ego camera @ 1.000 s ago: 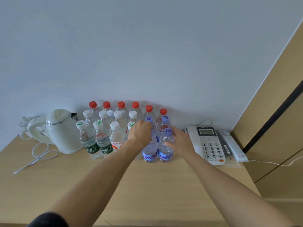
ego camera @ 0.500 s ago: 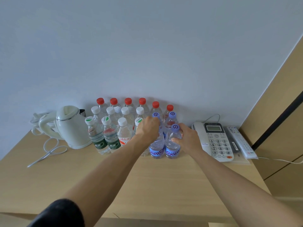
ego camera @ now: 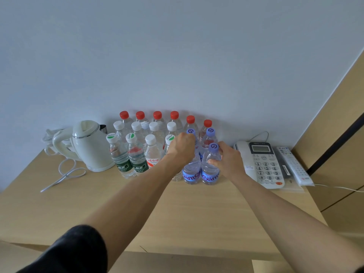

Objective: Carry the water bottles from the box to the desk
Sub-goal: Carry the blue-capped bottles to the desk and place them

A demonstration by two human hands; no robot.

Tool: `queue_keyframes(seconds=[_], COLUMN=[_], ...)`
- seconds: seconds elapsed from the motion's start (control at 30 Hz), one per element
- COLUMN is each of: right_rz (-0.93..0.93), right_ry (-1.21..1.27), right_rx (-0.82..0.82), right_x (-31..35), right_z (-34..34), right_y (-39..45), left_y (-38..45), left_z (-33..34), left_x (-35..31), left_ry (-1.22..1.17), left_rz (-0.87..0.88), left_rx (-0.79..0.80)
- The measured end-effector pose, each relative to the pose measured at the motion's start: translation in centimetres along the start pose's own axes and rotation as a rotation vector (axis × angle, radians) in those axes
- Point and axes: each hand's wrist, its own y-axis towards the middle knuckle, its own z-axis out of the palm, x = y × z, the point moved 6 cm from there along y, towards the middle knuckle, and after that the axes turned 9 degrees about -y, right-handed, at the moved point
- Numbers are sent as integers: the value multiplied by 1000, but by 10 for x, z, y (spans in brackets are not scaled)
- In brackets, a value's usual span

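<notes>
Several water bottles stand in rows against the wall on the wooden desk (ego camera: 197, 209): red caps at the back, white and green-marked caps in front. At the right of the group stand purple-capped bottles with blue labels. My left hand (ego camera: 182, 148) grips the top of the front left blue-label bottle (ego camera: 190, 172); its cap is hidden under my fingers. My right hand (ego camera: 228, 160) holds the neck of the front right blue-label bottle (ego camera: 210, 172). Both bottles stand upright on the desk. The box is out of view.
A white electric kettle (ego camera: 88, 146) with a loose cord (ego camera: 63, 174) stands left of the bottles. A desk telephone (ego camera: 262, 164) and a white remote (ego camera: 295, 166) lie to the right. A wooden panel (ego camera: 338, 134) rises at the right.
The camera has drawn back and shifted slightly. Both hands stay on the two front blue-label bottles, which remain standing on the desk.
</notes>
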Motion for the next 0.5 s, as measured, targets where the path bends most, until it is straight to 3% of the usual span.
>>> queue_keyframes(seconds=[0.23,0.5], right_rz=[35,-41], right_ry=[-12,-48], right_rx=[-88,89], right_x=[1,-2], right_z=[7,0], right_y=[-8,3], left_y=[-1,-1], left_z=[0,-3], left_x=[0,-1], left_ry=[3,1], left_rz=[-4,-11], left_rx=[-6,8])
